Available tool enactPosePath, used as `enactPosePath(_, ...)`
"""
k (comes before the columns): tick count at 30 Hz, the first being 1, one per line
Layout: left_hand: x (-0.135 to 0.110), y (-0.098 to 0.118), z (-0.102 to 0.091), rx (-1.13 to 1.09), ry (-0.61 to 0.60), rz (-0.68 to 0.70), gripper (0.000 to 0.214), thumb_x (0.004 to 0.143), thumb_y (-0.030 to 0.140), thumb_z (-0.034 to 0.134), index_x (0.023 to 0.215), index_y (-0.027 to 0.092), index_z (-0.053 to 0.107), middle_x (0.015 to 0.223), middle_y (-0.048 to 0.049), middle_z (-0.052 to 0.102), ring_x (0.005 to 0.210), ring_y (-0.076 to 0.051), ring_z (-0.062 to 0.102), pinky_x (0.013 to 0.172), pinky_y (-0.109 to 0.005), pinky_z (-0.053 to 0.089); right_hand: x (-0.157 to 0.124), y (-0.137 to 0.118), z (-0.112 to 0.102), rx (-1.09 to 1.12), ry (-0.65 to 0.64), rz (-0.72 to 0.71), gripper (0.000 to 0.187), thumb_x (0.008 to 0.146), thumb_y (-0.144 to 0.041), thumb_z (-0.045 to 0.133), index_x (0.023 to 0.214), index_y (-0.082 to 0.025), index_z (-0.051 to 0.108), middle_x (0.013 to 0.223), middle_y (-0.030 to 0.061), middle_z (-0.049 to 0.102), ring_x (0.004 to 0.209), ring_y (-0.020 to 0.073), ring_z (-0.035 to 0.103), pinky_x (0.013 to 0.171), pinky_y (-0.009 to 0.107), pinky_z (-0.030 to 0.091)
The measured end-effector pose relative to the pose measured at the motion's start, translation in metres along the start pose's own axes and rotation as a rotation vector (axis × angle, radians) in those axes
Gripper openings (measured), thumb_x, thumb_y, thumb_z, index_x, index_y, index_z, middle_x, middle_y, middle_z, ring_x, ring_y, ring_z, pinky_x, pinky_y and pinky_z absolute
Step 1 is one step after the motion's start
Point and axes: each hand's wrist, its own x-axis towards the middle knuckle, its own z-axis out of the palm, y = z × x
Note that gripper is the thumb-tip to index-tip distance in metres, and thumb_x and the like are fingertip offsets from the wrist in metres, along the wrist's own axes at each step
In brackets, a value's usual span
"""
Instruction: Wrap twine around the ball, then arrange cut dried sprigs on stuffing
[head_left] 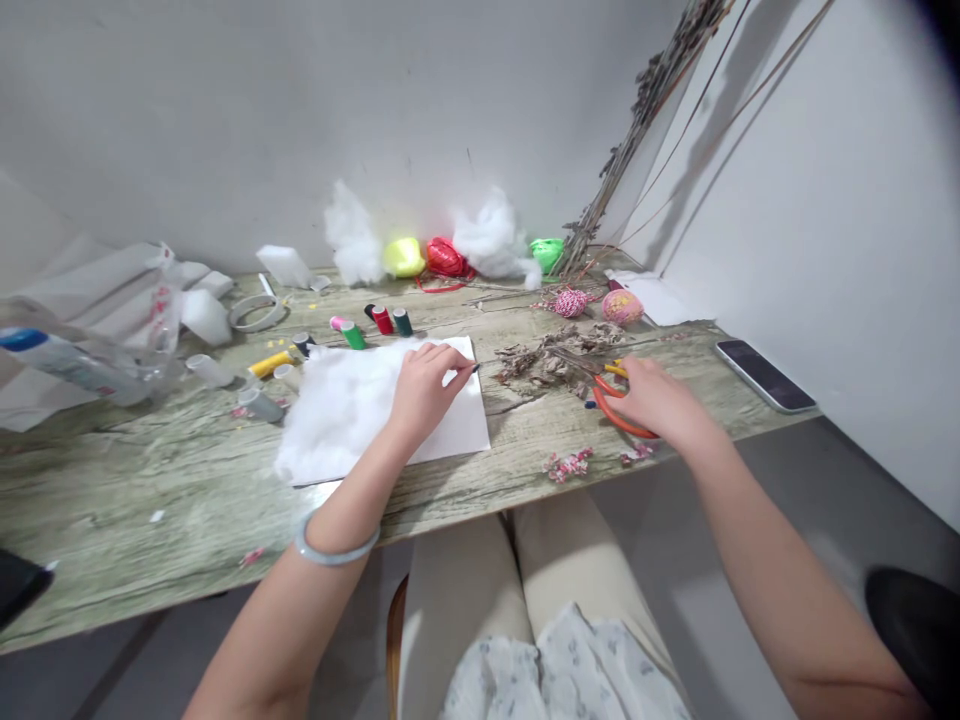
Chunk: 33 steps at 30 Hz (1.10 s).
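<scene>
My left hand [429, 392] is closed in a pinch over the right part of a white sheet [463, 425]. A small dark piece [475, 368], too small to name, shows at its fingertips. White cotton stuffing [341, 400] covers the sheet's left side. At the right, my right hand [664, 402] is closed on orange-handled scissors [626, 415], which lie low over the table. By its fingers shows a yellow object [616, 369], partly hidden. A clump of dried plant stems [551, 358] lies just left of the scissors, against their tips.
Several thread spools [382, 320] stand behind the sheet. Yellow, red [448, 258] and green string bundles and cotton tufts [491, 235] line the wall. A tape roll [257, 312] and plastic bags [112, 330] are at left; a phone [765, 375] lies at the right edge.
</scene>
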Motion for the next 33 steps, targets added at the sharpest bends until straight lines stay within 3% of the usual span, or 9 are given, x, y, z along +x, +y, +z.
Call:
enactPosePath(7,0.002,-0.012,-0.001,-0.142,0.086,-0.103,0.014,0.087,0.021,0.059,0.074,0.021,0.059,0.076,-0.0015,0.068,0.076,-0.018,0.057,0.072,-0.033,0.040,0.006,0.024,0.009,0.173,-0.076,-0.025,0.061,0.080,-0.065,0.052,0.114,-0.015,0.052,0.120,0.0223,0.060,0.101,0.0340,0.063,0.078,0.037,0.046)
enactPosePath(10,0.001,-0.012,0.001,-0.175,0.078,-0.127,0.012,0.087,0.022,0.059,0.074,0.021,0.060,0.076,-0.0012,0.068,0.075,-0.018,0.057,0.072,-0.032,0.041,0.007,0.033,0.010,0.305,-0.058,-0.046,0.052,0.077,-0.061,0.058,0.105,-0.018,0.054,0.107,0.0155,0.064,0.093,0.0286,0.062,0.074,0.034,0.045)
enactPosePath(12,0.001,-0.011,0.002,-0.170,0.062,-0.144,0.011,0.086,0.023,0.059,0.075,0.021,0.061,0.076,-0.0011,0.068,0.075,-0.018,0.057,0.072,-0.032,0.042,0.003,0.034,0.009,0.517,-0.122,-0.100,0.049,0.073,-0.061,0.064,0.098,-0.019,0.055,0.091,0.0072,0.063,0.077,0.0208,0.058,0.065,0.030,0.042)
enactPosePath(14,0.001,-0.010,0.003,-0.164,0.055,-0.152,0.011,0.087,0.023,0.059,0.076,0.021,0.061,0.076,-0.0010,0.068,0.076,-0.018,0.057,0.073,-0.032,0.043,-0.004,0.030,0.008,0.864,-0.307,-0.164,0.051,0.073,-0.066,0.062,0.096,-0.021,0.054,0.077,-0.0001,0.055,0.060,0.0130,0.046,0.054,0.025,0.037)
enactPosePath(17,0.001,-0.009,0.003,-0.166,0.057,-0.155,0.011,0.087,0.021,0.058,0.076,0.021,0.061,0.077,-0.0011,0.068,0.077,-0.018,0.058,0.073,-0.032,0.043,-0.018,0.012,0.009,1.436,-0.688,-0.180,0.064,0.074,-0.082,0.048,0.096,-0.021,0.052,0.071,-0.0039,0.043,0.049,0.0083,0.031,0.042,0.022,0.028)
enactPosePath(20,0.000,-0.008,0.003,-0.167,0.068,-0.156,0.011,0.087,0.021,0.059,0.076,0.021,0.061,0.078,-0.0014,0.068,0.079,-0.018,0.058,0.074,-0.032,0.042,-0.031,-0.016,0.011,1.762,-0.965,-0.154,0.077,0.068,-0.092,0.039,0.091,-0.019,0.050,0.071,-0.0025,0.044,0.049,0.0081,0.032,0.039,0.021,0.029)
enactPosePath(22,0.000,-0.008,0.003,-0.161,0.071,-0.154,0.011,0.087,0.021,0.059,0.076,0.021,0.061,0.079,-0.0018,0.068,0.080,-0.018,0.058,0.074,-0.032,0.042,-0.036,-0.034,0.012,1.900,-1.077,-0.137,0.079,0.070,-0.093,0.034,0.091,-0.018,0.050,0.071,-0.0014,0.045,0.049,0.0080,0.033,0.038,0.020,0.031)
enactPosePath(26,-0.001,-0.008,0.003,-0.158,0.075,-0.145,0.011,0.087,0.021,0.058,0.076,0.021,0.060,0.080,-0.0018,0.068,0.080,-0.018,0.058,0.073,-0.032,0.042,-0.034,-0.051,0.009,2.122,-1.124,-0.050,0.076,0.078,-0.087,0.027,0.092,-0.016,0.050,0.073,0.0003,0.046,0.051,0.0086,0.034,0.039,0.020,0.036)
enactPosePath(33,-0.001,-0.008,0.003,-0.173,0.075,-0.140,0.011,0.087,0.023,0.058,0.076,0.021,0.060,0.080,-0.0018,0.068,0.080,-0.018,0.058,0.073,-0.032,0.043,-0.027,-0.045,0.003,2.341,-1.144,0.022,0.067,0.084,-0.081,0.029,0.097,-0.017,0.045,0.076,0.0000,0.042,0.053,0.0083,0.034,0.037,0.017,0.041)
